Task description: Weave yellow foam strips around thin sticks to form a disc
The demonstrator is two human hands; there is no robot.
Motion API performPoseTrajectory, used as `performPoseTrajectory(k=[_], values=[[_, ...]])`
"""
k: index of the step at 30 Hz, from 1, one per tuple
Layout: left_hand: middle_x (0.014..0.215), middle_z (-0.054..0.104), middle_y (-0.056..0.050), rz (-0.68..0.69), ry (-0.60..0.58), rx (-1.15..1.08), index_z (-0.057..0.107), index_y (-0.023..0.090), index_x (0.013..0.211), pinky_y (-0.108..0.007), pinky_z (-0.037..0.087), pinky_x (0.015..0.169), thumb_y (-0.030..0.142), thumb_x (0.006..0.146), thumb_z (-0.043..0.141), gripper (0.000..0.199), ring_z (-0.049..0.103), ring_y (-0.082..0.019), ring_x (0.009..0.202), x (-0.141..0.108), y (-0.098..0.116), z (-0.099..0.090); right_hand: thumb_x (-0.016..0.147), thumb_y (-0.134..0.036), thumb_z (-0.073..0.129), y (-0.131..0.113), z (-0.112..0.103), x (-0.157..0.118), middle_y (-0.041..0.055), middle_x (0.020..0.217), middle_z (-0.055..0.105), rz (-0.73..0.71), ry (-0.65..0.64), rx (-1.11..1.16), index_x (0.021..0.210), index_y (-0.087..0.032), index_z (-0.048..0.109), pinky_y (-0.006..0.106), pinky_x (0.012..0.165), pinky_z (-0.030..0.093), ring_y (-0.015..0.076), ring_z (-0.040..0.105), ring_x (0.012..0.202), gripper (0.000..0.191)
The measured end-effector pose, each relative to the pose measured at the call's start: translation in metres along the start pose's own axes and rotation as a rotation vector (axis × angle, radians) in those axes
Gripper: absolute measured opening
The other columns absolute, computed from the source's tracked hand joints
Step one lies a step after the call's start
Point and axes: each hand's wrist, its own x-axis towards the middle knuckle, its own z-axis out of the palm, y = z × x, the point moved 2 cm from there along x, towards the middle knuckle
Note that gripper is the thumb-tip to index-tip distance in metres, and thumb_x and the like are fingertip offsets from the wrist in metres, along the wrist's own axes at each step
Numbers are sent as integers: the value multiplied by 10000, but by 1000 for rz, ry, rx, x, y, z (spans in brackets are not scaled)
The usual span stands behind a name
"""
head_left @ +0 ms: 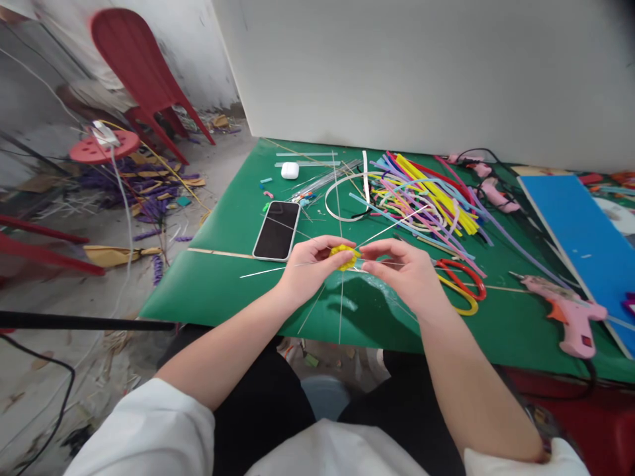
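In the head view a small yellow round piece, which looks fuzzy and wound, sits at the middle of several thin pale wires that spread out like spokes. My left hand is closed on this yellow piece, its thumb across the near side. At the piece's right edge, my right hand has thumb and forefinger in a pinch; what lies between the fingertips is too small to make out. Both hands are raised over the green tabletop. Red-and-yellow-handled scissors lie right of my right hand.
A phone and a white earphone case are on the left. Behind the hands lies a heap of coloured pipe cleaners. A pink glue gun and a blue board are at right. A red chair stands beyond.
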Motion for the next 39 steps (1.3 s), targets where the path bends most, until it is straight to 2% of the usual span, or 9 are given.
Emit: performPoseTrajectory(k=[9, 14, 21, 27, 31, 39], values=[[718, 649, -2, 45, -9, 104, 653, 152, 791, -200, 465, 584, 295, 699, 667, 170, 582, -93, 626, 0, -3, 2, 702, -367, 660, 9, 9, 1, -10, 731, 652, 137, 12, 68, 787, -215, 670, 241, 608, 461, 118, 585, 658, 174], [700, 624, -1, 24, -16, 106, 636, 145, 784, -202, 445, 585, 307, 715, 648, 176, 558, -91, 625, 0, -3, 2, 707, -345, 653, 9, 12, 0, -11, 710, 642, 118, 32, 75, 771, -206, 662, 234, 585, 450, 111, 569, 629, 153], [641, 573, 17, -52, -43, -31, 605, 136, 749, -207, 417, 575, 329, 688, 670, 212, 524, -84, 597, -3, -5, 5, 712, -286, 638, 5, 11, 0, -5, 727, 646, 43, -9, 36, 733, -194, 650, 243, 617, 464, 121, 588, 667, 95], [643, 571, 16, -50, -34, -21, 603, 137, 746, -211, 419, 567, 324, 696, 658, 201, 524, -87, 592, -6, -4, 8, 649, -292, 677, 9, 17, 2, -18, 650, 590, 211, -89, 315, 704, -172, 602, 244, 571, 477, 98, 550, 592, 152], [644, 575, 17, -7, 2, 28, 610, 140, 738, -199, 415, 545, 308, 696, 662, 181, 516, -80, 580, -7, -3, 7, 611, -301, 704, 11, 25, 2, -32, 651, 565, 293, -84, 449, 697, -175, 564, 236, 551, 485, 93, 544, 596, 207], [633, 576, 20, -9, 48, 38, 610, 138, 728, -185, 415, 530, 302, 703, 659, 173, 507, -71, 566, -9, -3, 8, 637, -332, 701, 12, 21, 2, -17, 666, 573, 237, -93, 259, 706, -161, 605, 270, 618, 474, 106, 542, 625, 208]])
